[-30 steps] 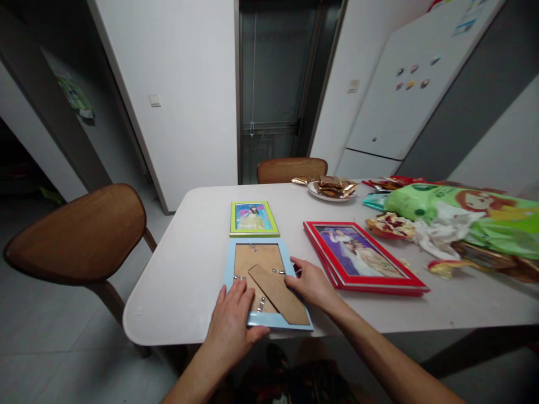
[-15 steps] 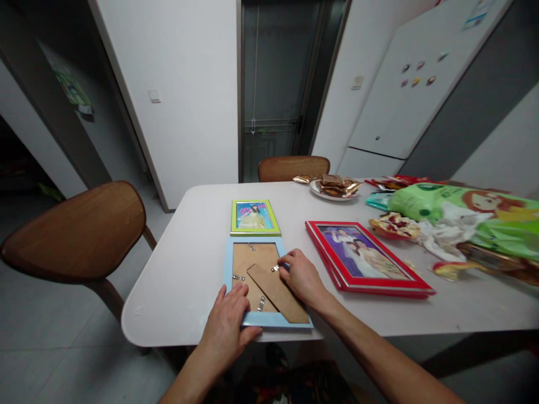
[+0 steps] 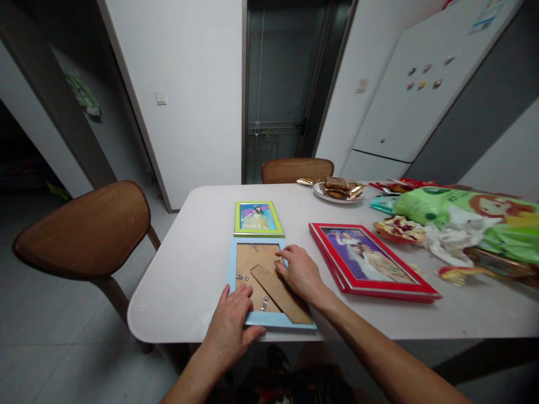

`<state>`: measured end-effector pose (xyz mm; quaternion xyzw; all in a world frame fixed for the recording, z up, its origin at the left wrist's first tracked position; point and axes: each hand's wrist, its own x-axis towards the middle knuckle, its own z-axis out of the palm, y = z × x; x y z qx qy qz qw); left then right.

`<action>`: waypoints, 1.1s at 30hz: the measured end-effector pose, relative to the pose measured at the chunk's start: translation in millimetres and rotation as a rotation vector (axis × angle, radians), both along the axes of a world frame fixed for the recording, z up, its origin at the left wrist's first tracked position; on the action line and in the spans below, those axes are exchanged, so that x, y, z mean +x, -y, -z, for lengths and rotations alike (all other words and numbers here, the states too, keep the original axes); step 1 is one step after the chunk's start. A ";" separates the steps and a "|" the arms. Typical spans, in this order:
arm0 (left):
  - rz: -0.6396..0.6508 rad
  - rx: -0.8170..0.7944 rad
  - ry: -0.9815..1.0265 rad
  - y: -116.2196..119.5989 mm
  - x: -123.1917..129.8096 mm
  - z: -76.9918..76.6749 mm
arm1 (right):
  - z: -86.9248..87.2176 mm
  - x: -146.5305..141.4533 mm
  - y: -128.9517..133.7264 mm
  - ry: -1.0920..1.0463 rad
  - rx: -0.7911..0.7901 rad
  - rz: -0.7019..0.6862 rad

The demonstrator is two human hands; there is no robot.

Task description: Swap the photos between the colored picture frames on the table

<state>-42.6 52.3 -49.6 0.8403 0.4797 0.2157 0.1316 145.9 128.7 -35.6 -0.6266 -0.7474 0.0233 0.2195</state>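
Observation:
A light blue picture frame (image 3: 233,264) lies face down at the table's front edge, its brown backing board (image 3: 252,258) and slanted stand showing. Small metal clips sit on the board's edges. My left hand (image 3: 231,317) rests with fingers spread on the frame's lower left corner, thumb at the front edge. The fingers of my right hand (image 3: 298,272) are bent over the board's right edge and cover the clip there; whether they pinch it is hidden. Touching the blue frame's far side is a green frame (image 3: 277,220) with a picture of a figure in a yellow dress.
Stacked red frames (image 3: 349,286) lie right of my right hand. Beyond are a plate of gold packets (image 3: 337,200), an opened pomegranate (image 3: 398,229), crumpled tissue and a green bag (image 3: 442,202). Wooden chairs (image 3: 84,230) stand left and behind the white table (image 3: 181,269).
My right fingers have shifted slightly and now cover the right clip that showed before. The whole view has moved a little; my left hand stays on the frame.

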 end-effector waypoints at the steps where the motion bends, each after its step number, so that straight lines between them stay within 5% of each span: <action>1: 0.002 0.002 -0.003 0.2 0.1 -0.2 | -0.4 -6.9 1.2 -0.028 0.008 -0.070; 5: 0.009 0.008 0.002 0.3 0.4 -0.9 | 1.6 -40.0 1.6 -0.094 -0.075 -0.329; 11: 0.019 -0.007 0.019 0.5 0.9 -2.6 | 9.7 -65.0 -10.9 -0.072 -0.081 -0.359; 19: 0.005 -0.018 0.019 1.6 0.7 -2.4 | 9.9 -61.8 -17.5 -0.097 -0.071 -0.326; 26: -0.004 -0.006 0.044 2.2 0.2 0.2 | 12.3 -43.5 -45.0 0.048 -0.047 -0.064; 33: -0.006 -0.011 0.032 1.4 0.3 0.2 | 17.0 -46.5 -54.2 0.037 -0.066 -0.009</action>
